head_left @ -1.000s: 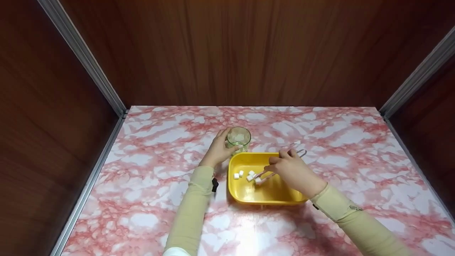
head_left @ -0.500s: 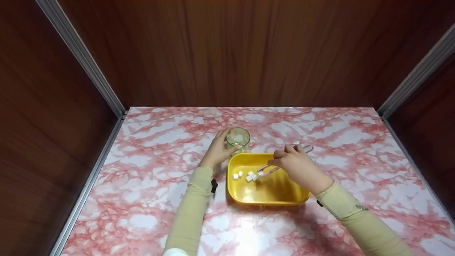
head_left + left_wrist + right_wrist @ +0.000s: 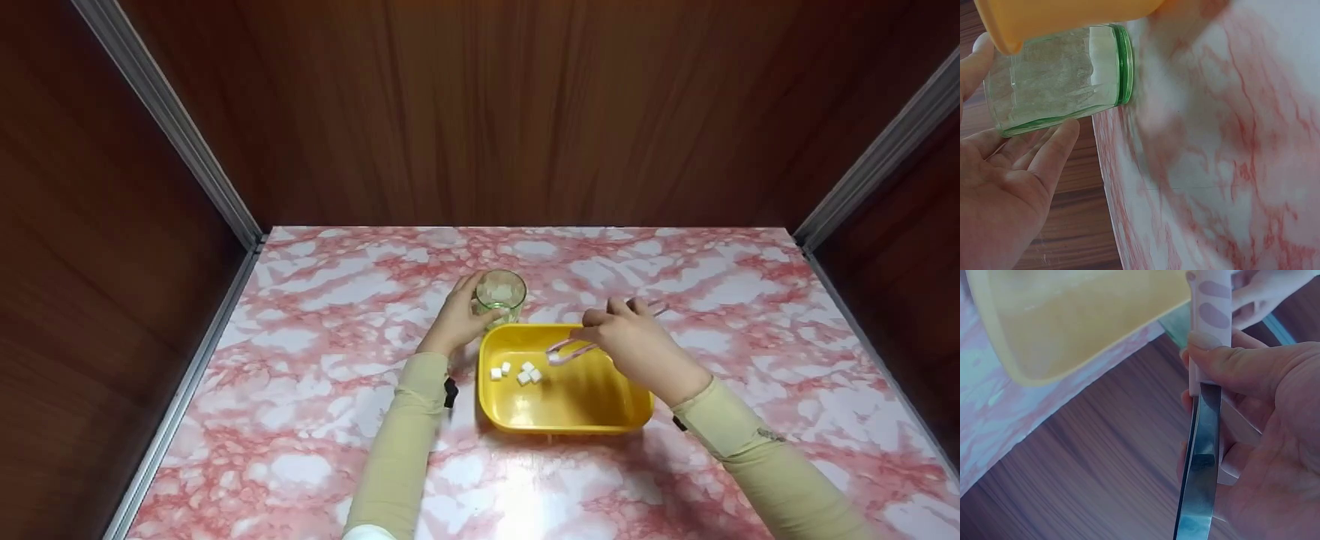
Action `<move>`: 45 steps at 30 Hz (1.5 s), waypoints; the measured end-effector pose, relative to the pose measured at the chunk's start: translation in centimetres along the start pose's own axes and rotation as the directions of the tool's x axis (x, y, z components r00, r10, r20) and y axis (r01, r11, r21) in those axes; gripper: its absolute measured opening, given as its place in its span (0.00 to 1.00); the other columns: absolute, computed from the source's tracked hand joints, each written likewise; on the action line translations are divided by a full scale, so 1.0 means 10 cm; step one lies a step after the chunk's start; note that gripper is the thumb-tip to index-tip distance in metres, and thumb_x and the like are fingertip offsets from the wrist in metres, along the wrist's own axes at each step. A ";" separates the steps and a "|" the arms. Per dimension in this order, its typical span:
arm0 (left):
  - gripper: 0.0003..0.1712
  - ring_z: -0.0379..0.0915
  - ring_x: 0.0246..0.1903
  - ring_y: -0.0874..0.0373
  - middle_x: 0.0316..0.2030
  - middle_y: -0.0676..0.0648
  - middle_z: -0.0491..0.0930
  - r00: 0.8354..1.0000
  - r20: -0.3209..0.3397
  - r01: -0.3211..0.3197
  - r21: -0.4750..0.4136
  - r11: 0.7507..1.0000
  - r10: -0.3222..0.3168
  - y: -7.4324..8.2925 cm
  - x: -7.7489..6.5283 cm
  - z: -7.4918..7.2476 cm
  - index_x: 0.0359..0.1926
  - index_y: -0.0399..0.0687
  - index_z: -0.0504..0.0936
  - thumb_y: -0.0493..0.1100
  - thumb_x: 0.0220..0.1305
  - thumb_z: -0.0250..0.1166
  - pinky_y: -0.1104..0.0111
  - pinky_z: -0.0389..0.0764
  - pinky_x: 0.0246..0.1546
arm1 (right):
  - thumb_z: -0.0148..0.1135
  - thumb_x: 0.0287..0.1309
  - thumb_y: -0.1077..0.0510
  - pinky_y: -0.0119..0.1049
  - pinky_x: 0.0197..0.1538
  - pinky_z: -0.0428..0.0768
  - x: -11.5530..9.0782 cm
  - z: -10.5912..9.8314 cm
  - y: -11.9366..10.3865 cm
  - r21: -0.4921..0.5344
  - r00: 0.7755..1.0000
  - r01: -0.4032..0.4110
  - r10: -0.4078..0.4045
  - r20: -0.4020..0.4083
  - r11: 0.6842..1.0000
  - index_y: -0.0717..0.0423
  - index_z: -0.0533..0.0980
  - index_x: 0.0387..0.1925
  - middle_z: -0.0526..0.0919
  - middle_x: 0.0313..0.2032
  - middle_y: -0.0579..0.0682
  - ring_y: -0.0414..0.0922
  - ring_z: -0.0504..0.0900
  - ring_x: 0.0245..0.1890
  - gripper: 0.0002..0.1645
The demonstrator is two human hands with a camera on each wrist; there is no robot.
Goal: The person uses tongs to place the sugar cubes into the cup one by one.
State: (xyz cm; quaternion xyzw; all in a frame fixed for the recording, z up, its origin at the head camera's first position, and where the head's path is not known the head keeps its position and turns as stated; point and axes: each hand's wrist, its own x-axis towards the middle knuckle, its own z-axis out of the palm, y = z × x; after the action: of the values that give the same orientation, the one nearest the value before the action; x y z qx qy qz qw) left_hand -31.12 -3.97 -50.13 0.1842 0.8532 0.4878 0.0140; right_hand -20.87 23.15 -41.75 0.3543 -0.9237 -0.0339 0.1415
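Observation:
My left hand (image 3: 459, 321) curls round a pale green drinking glass (image 3: 501, 288), which stands upright behind the yellow plastic basin (image 3: 592, 409). In the left wrist view, thumb and fingers lie on either side of the glass (image 3: 1053, 79). My right hand (image 3: 639, 349) pinches a pair of tongs (image 3: 582, 352) over the basin's back part. Their metal bend (image 3: 1202, 455) and pink-patterned arms show in the right wrist view. Between the tong tips is a small white cube (image 3: 553, 358). Several more white cubes (image 3: 525, 379), like sugar cubes, lie at the basin's left.
The tabletop (image 3: 337, 337) has a pink and white marbled surface. Behind it rises a dark wood-grain panel (image 3: 480, 112), and similar panels with metal edge strips (image 3: 172, 120) flank both sides. The basin's back rim comes close to the glass.
My right hand has moved up and to the right with the tongs, carrying one white cube away from the cluster in the basin. My left hand stays on the glass.

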 end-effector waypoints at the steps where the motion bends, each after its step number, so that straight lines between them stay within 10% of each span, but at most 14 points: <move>1: 0.46 0.67 0.58 0.41 0.67 0.42 0.59 1.000 0.000 -0.004 0.001 1.000 0.004 -0.01 0.00 0.00 0.72 0.45 0.56 0.46 0.59 0.70 0.63 0.73 0.55 | 0.68 0.48 0.73 0.45 0.34 0.61 0.00 -0.01 0.01 0.002 1.000 -0.002 0.002 -0.005 1.000 0.43 0.85 0.41 0.77 0.34 0.45 0.51 0.67 0.32 0.24; 45: 0.46 0.60 0.63 0.48 0.68 0.40 0.58 1.000 -0.009 -0.027 0.063 0.998 0.028 -0.03 0.01 0.01 0.72 0.42 0.56 0.46 0.59 0.69 0.61 0.65 0.63 | 0.65 0.55 0.69 0.50 0.40 0.70 0.58 -0.20 0.16 0.033 0.992 -0.118 0.119 -0.039 0.993 0.43 0.83 0.48 0.80 0.39 0.48 0.53 0.70 0.38 0.23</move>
State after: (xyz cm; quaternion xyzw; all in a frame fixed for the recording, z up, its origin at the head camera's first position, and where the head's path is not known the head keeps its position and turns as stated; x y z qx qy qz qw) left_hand -31.29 -4.01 -50.36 0.1939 0.8656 0.4616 -0.0026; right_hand -25.45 20.60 -38.18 0.3018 -0.9404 -0.0039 0.1567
